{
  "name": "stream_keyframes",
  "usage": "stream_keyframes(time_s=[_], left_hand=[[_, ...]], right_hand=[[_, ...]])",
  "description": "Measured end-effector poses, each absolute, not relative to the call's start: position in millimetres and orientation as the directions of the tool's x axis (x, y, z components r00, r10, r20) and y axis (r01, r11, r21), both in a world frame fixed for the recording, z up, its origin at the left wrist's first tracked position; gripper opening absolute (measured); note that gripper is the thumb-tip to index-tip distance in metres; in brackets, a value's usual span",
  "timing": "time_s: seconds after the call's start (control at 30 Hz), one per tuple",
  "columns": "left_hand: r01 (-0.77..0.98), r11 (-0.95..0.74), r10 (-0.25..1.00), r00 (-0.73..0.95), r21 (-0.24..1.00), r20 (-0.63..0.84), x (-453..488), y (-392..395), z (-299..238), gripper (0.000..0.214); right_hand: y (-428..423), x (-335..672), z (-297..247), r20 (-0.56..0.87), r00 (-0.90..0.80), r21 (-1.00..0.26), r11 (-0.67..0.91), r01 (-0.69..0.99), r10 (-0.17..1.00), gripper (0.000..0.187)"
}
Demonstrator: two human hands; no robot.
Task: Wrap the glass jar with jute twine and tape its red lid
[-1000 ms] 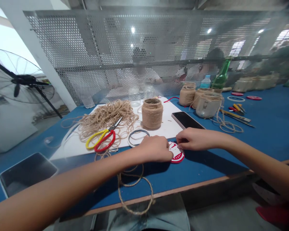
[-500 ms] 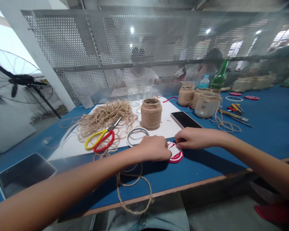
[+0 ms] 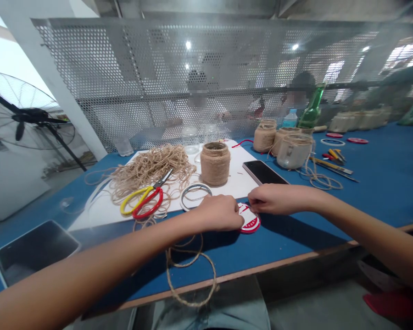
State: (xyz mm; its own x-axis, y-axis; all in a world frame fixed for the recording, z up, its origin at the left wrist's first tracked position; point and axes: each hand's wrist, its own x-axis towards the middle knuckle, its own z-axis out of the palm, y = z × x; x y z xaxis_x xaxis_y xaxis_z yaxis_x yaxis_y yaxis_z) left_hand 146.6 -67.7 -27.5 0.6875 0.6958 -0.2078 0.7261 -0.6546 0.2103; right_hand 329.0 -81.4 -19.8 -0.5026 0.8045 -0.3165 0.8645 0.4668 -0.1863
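A round red-and-white lid [image 3: 252, 222] lies flat on the blue table [image 3: 365, 192] near its front edge. My left hand [image 3: 220, 211] rests curled on the lid's left side, fingers closed. From the right, my right hand [image 3: 274, 199] pinches at the lid's top edge with closed fingers. What the fingertips hold is hidden. A strand of twine [image 3: 189, 270] runs from under my left hand and loops over the table's front edge. A twine-wrapped jar [image 3: 215, 163] stands on the white board [image 3: 237, 181] just behind my hands.
On the board lie a twine pile [image 3: 151, 167], red-and-yellow scissors [image 3: 142, 201], a metal ring [image 3: 195, 195] and a phone [image 3: 263, 172]. A tablet [image 3: 30, 252] sits front left. More wrapped jars [image 3: 292, 149], tools and a green bottle [image 3: 311, 114] stand at the right. People sit behind the perforated screen [image 3: 158, 82].
None of note: both hands stay on the lid, with only small finger shifts and a slight camera move.
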Motion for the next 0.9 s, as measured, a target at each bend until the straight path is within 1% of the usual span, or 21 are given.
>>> stream_keyframes(time_s=[0.23, 0.37, 0.6, 0.77, 0.83, 0.9], left_hand=[[0.729, -0.659, 0.698, 0.685, 0.186, -0.208, 146, -71, -26, 0.022], [0.724, -0.666, 0.697, 0.690, 0.179, -0.198, 146, -72, -26, 0.020], [0.698, -0.701, 0.669, 0.715, 0.146, -0.204, 145, -68, -24, 0.021], [0.637, -0.760, 0.606, 0.767, 0.131, -0.213, 139, -64, -23, 0.018], [0.590, -0.793, 0.570, 0.806, 0.152, -0.160, 135, -64, -24, 0.016], [0.515, -0.840, 0.517, 0.855, 0.170, -0.036, 131, -67, -25, 0.018]], right_hand=[[-82, 333, -25, -0.300, -0.522, -0.224, 0.473, 0.852, 0.798, 0.025], [-81, 334, -25, -0.298, -0.521, -0.218, 0.474, 0.853, 0.800, 0.026], [-79, 332, -19, -0.347, -0.433, -0.161, 0.402, 0.901, 0.832, 0.029], [-76, 336, -18, -0.356, -0.358, -0.095, 0.348, 0.933, 0.863, 0.040], [-75, 337, -18, -0.361, -0.345, -0.082, 0.339, 0.937, 0.867, 0.043], [-75, 338, -19, -0.364, -0.347, -0.081, 0.342, 0.936, 0.864, 0.046]])
